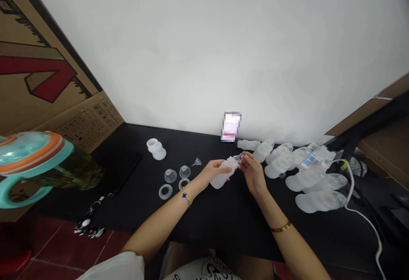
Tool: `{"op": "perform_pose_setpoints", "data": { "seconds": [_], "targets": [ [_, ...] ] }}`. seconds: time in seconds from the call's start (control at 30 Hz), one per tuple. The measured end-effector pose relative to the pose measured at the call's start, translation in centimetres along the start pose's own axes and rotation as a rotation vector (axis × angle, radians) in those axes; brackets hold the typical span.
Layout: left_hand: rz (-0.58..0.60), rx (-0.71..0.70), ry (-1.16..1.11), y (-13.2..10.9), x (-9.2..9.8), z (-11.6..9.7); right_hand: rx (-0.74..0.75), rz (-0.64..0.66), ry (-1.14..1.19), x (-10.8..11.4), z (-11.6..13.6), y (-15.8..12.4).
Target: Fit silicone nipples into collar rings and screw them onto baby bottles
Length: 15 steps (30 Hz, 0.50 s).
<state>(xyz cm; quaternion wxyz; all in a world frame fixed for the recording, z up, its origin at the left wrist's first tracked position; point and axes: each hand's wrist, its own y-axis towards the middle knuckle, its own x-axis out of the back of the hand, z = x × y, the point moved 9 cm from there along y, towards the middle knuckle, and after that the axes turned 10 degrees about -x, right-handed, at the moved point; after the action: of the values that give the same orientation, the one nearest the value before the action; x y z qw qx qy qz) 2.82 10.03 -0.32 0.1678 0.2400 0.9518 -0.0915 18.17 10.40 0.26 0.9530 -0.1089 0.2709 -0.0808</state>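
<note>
Well, our left hand (214, 173) wraps around a frosted silicone bottle (221, 177), its fingers closed on the body, and holds it tilted above the black tabletop (204, 224). Our right hand (252, 171) meets it at the bottle's neck, with thumb and fingers pinching a small clear piece (238, 157); how that piece sits on the neck is too small to tell. Just left of our hands lie two clear cups (170, 175), two clear rings (165, 191) and a little clear funnel (196, 162), with a frosted double-bulb part (156, 148) farther back. To the right, a cluster of frosted bottles (306, 177) lies near our right hand, and a white cable (349, 186) runs past them and down beyond the table's edge. A pixelated card (231, 126) stands against the white wall (223, 45) behind our hands. At the far left, a teal-and-orange object (28, 160) sits close to the camera and blocks part of our view. Beyond it we see a cardboard box (57, 67), a dark flat slab (119, 171) and, lower down, a keyring (87, 224).
</note>
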Motion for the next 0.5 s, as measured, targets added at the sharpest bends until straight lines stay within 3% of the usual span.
{"op": "perform_pose_setpoints", "data": {
  "seconds": [0.2,0.5],
  "targets": [
    [0.050,0.018,-0.019,-0.10,-0.23,0.40,0.010,0.066,-0.127,-1.18,-0.06,-0.47],
    [0.079,0.024,0.016,-0.13,-0.57,0.46,0.104,-0.005,-0.114,-0.41,0.58,-0.34]
  ]
}}
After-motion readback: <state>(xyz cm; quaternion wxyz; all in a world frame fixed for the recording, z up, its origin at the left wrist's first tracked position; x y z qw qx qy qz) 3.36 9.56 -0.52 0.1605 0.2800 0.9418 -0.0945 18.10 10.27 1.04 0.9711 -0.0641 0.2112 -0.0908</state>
